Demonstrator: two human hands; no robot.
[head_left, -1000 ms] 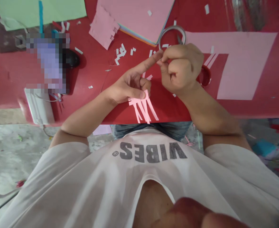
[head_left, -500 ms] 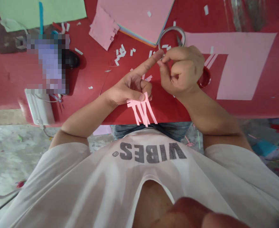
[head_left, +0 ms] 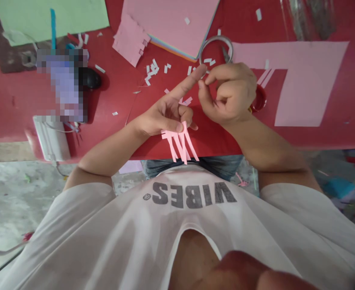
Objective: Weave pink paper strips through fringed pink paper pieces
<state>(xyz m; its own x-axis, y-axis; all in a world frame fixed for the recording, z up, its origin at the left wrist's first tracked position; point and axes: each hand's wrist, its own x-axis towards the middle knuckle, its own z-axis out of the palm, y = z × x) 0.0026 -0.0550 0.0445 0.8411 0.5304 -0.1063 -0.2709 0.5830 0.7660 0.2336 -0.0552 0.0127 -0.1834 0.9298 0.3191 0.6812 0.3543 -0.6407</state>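
Observation:
My left hand pinches a pink paper piece cut into hanging strips between its thumb and curled fingers, over the table's near edge. Its index finger points up and to the right. At that fingertip is my right hand, thumb and index finger pinched together. A tiny pale bit shows by the fingertips; whether the right fingers grip it I cannot make out. Just behind them lies a roll of tape. More pink strips lie on the red table beyond my left hand.
White paper scraps are scattered ahead. Behind lie a stack of coloured sheets and a notched pink piece. A cut pink sheet and a red ring are at right; a black mouse and white power bank at left.
My right thumb and index finger have drawn slightly down and away from the left index fingertip. The left hand still holds the pink strips, almost unmoved.

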